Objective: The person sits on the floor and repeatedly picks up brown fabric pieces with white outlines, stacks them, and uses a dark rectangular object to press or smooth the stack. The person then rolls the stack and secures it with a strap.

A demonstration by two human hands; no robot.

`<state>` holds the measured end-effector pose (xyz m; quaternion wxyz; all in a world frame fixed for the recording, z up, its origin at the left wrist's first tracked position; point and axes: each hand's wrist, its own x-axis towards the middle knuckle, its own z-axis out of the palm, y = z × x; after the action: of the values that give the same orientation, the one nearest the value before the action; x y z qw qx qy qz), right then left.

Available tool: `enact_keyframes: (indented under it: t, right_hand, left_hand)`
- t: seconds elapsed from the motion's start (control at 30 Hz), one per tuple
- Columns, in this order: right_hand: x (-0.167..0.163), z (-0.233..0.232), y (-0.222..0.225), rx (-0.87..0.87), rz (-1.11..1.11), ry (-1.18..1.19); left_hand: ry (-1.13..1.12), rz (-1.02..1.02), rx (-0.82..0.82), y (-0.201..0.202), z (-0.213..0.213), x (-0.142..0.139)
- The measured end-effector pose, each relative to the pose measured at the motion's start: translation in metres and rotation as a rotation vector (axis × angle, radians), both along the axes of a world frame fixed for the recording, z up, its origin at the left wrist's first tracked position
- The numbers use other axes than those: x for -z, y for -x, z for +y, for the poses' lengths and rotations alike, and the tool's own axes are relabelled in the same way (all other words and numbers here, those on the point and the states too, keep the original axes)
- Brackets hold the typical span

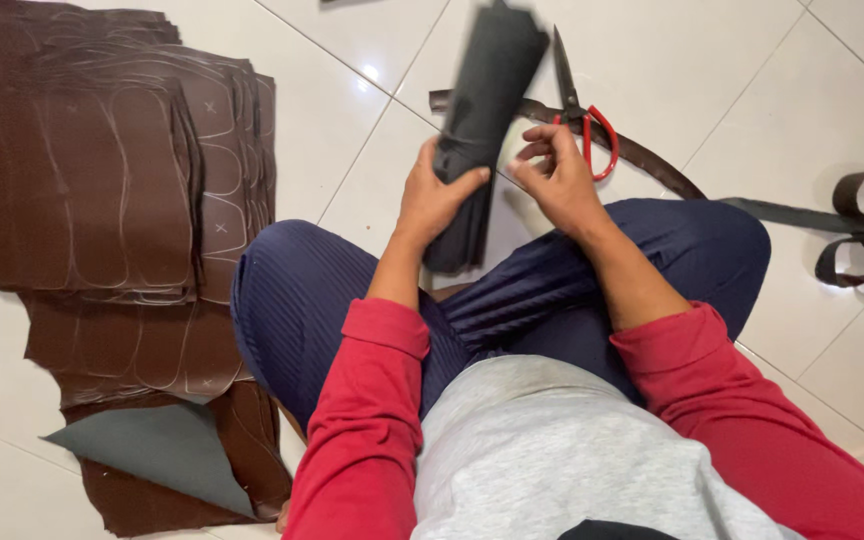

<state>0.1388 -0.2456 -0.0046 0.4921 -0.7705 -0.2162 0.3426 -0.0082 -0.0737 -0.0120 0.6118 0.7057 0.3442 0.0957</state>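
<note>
Gripping the dark folded roll (479, 110) around its lower middle, the left hand (434, 195) clamps it above the lap while the right hand (555, 175), fingers loosely apart, touches nothing I can make out (red-handled scissors (582, 115) lie just beyond), so the roll, long axis tilted up and away to the right, could unfurl or slide out.

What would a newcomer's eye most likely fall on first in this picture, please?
Probably the dark rolled sheet at top centre, gripped by the left hand while the right hand fingers its edge. Next, the stack of brown sheets marked with outlines on the floor at left, and the red-handled scissors lying behind the hands.
</note>
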Motion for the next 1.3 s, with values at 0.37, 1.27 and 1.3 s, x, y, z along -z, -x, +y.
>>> enact_keyframes:
  t: [0.37,1.27,1.3]
  right_hand:
    - [-0.071,0.033,0.025,-0.402,-0.316,0.026]
    - [-0.078,-0.074,-0.157,0.293,-0.936,-0.132]
    - [-0.076,-0.091,-0.180,0.365,-1.030,-0.040]
  left_hand:
    - [0.776,-0.819,-0.233,0.004,0.035,-0.013]
    - [-0.756,0.448,0.054,-0.016,0.007,0.044]
    - [-0.787,0.473,0.113,-0.017,0.005,0.043]
